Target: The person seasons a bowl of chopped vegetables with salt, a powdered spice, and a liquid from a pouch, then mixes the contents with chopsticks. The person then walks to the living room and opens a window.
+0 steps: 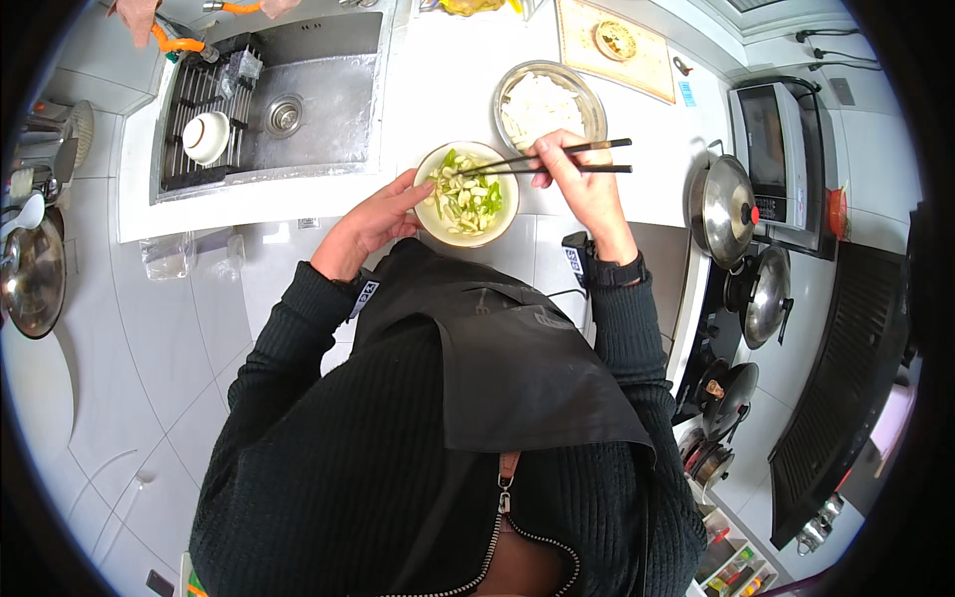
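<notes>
My left hand [384,213] grips the left rim of a cream bowl [509,216], thumb over the edge. The bowl is tilted toward me at the counter's front edge. Inside it lie sliced pale pieces and green strips [468,200], perhaps garlic and green pepper. My right hand [568,168] holds a pair of dark chopsticks [515,163], their tips among the pieces in the bowl. Just behind my right hand stands a round metal bowl [595,101] of white cut strips [543,108], partly covered by my fingers.
A steel sink [328,97] at the left has a drying rack with a white bowl [207,138]. At the back right, a small bowl [615,40] sits on a mat [656,71]. Lidded pans [724,209] and a microwave oven [768,153] line the right side.
</notes>
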A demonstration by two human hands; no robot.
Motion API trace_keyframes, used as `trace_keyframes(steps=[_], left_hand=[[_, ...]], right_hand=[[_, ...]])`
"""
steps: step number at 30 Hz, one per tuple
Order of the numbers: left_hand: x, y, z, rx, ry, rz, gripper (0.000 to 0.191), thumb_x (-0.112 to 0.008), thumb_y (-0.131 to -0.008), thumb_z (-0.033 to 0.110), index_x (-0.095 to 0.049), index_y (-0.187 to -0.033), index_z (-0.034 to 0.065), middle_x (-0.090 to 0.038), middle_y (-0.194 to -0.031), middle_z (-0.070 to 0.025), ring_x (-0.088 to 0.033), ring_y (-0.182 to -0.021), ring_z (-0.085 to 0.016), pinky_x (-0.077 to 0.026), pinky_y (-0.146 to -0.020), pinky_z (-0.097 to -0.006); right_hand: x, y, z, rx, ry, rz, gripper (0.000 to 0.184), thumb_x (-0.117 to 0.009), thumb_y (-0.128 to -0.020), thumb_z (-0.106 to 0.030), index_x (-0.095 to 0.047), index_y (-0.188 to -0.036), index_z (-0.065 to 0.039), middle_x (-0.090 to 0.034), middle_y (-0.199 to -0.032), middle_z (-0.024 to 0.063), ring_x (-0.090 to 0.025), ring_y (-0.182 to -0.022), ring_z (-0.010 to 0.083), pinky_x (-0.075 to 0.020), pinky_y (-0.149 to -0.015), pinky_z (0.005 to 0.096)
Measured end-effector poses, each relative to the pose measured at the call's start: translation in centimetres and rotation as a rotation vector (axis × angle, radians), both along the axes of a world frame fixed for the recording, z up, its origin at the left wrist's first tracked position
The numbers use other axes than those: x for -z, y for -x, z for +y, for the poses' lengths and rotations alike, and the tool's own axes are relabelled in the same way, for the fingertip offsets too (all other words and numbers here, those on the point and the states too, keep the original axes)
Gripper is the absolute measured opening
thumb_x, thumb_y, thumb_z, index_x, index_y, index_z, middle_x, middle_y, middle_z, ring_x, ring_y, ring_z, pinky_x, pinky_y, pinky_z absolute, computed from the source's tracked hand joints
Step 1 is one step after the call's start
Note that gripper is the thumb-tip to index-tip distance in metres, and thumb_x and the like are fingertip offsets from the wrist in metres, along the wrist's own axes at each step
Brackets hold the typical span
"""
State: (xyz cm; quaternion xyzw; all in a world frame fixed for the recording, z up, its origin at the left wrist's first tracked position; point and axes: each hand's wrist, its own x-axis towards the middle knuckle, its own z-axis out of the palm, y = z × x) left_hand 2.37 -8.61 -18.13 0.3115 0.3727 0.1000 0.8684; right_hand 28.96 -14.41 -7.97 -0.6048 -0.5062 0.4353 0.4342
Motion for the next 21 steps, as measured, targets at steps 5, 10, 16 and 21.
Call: trace_keyframes(steps=[5,10,16,21], left_hand=[[2.2,0.5,1.3,-0.066,0.043,0.061,0.054,-0.059,-0.097,0.044,-0.043,-0.142,0.0181,-0.062,-0.12,0.001,-0.065,-0.095,-0.012,-0.051,-0.076,-0.0241],[5.0,-0.9,2.7,-0.138,0.123,0.069,0.058,-0.057,-0.099,0.042,-0.034,-0.146,0.0172,-0.056,-0.13,-0.0033,-0.063,-0.11,-0.019,-0.052,-0.093,-0.0337],[7.0,-0.7,4.9,-0.106,0.106,0.102,0.057,-0.052,-0.102,0.04,-0.029,-0.148,0.0169,-0.056,-0.132,-0.007,-0.065,-0.108,-0.02,-0.055,-0.091,-0.0347],[8.2,-0.4,6.3,-0.011,0.134,0.065,0.056,-0.052,-0.102,0.039,-0.03,-0.149,0.0167,-0.056,-0.133,-0.0065,-0.064,-0.111,-0.019,-0.055,-0.093,-0.0352]], right_hand=[[2.5,0.2,0.6,0.027,0.115,-0.211,0.021,-0.059,-0.099,-0.014,-0.068,-0.092,0.003,-0.066,-0.079,0.0044,-0.06,-0.065,0.0083,-0.049,-0.061,0.0213],[4.5,2.5,0.5,0.042,0.203,-0.065,0.019,-0.061,-0.097,-0.013,-0.068,-0.092,0.003,-0.066,-0.075,0.0053,-0.063,-0.062,0.0098,-0.0511,-0.058,0.0228],[5.8,3.3,1.6,0.169,0.151,0.055,0.019,-0.057,-0.1,-0.012,-0.066,-0.092,0.002,-0.065,-0.078,0.0065,-0.063,-0.063,0.0106,-0.0507,-0.056,0.0233],[8.3,3.9,2.9,0.012,0.121,0.089,0.016,-0.058,-0.098,-0.009,-0.067,-0.096,0.003,-0.067,-0.081,0.0063,-0.064,-0.068,0.0106,-0.0526,-0.063,0.0231]])
